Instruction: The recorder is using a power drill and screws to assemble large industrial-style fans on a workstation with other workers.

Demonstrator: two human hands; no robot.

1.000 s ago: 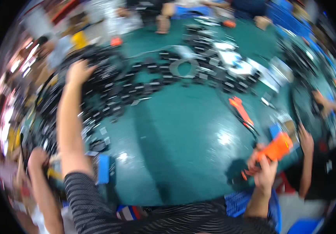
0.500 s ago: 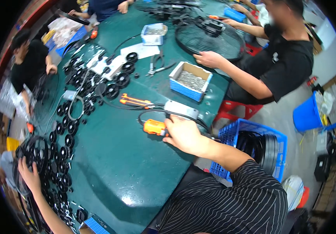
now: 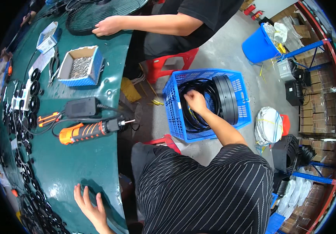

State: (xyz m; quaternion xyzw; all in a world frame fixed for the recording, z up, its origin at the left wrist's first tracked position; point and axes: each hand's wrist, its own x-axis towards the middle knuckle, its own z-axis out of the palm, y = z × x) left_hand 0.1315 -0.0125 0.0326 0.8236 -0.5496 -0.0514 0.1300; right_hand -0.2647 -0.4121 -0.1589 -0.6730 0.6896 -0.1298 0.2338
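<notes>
My right hand (image 3: 195, 102) reaches into a blue plastic crate (image 3: 243, 93) on the floor to my right. Its fingers are curled in among thin black hoops (image 3: 191, 121); what they hold, if anything, is hidden. A row of wider black rings (image 3: 225, 97) stands in the crate's right part. My left hand (image 3: 90, 206) hovers at or just over the green tabletop (image 3: 74, 163), fingers spread and nothing in them. Nearer the table edge lies an orange and black power screwdriver (image 3: 84, 132), its bit pointing past the edge. Behind it sits a black power adapter (image 3: 81, 107).
A box of small metal screws (image 3: 80, 68) and pliers (image 3: 53, 67) lie farther up the table. Many black wheel-like knobs (image 3: 34, 103) cover its left side. A co-worker's hand (image 3: 108, 25) holds a fan grille (image 3: 97, 15). A red stool (image 3: 171, 64) and blue bucket (image 3: 259, 45) stand beyond.
My view has turned right. My right hand has left the screwdriver on the table and moved into the crate. My left hand has come away from the fan grille at the left.
</notes>
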